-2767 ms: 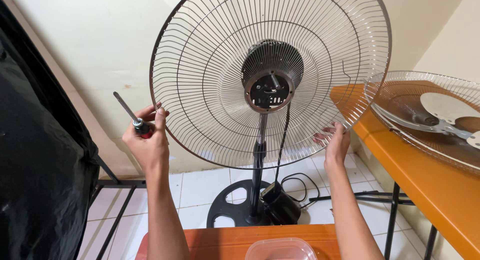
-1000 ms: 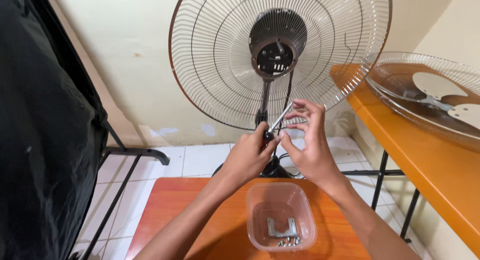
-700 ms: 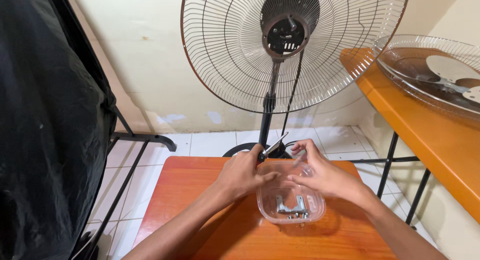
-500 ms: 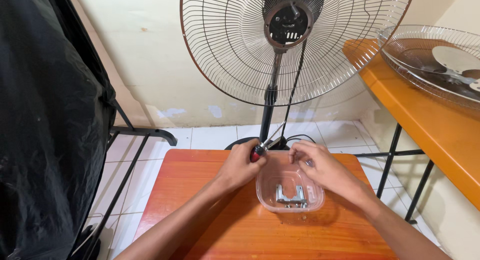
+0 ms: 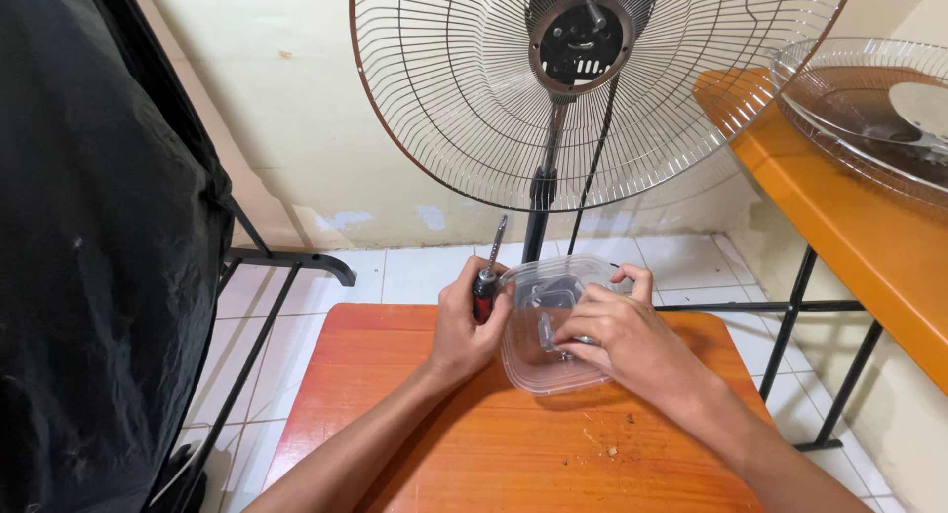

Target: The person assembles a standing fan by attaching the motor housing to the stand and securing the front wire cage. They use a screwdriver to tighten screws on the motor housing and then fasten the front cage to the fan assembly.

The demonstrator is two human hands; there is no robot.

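My left hand [image 5: 466,327] is closed around a screwdriver [image 5: 485,284] with a red and black handle, its shaft pointing up. The same hand presses against the left wall of a clear plastic container [image 5: 533,370], which is tilted towards me on the orange wooden stool [image 5: 474,444]. My right hand [image 5: 617,340] grips the container's right side, with the thumb over the far rim and the fingers inside. Its fingertips touch a metal bracket [image 5: 546,327] and small screws. Behind stands a pedestal fan with its wire rear guard [image 5: 454,108] and bare motor hub [image 5: 581,41].
An orange table [image 5: 839,217] on black legs runs along the right and carries the fan's front guard with blades [image 5: 869,98]. A black cloth [image 5: 89,236] over a metal frame fills the left. The fan pole [image 5: 539,212] and its cable rise just beyond the stool.
Both hands left the fan guard and came down to the stool. The container, flat half a second ago, is now tilted up between my hands, and the screwdriver shaft has swung upright.
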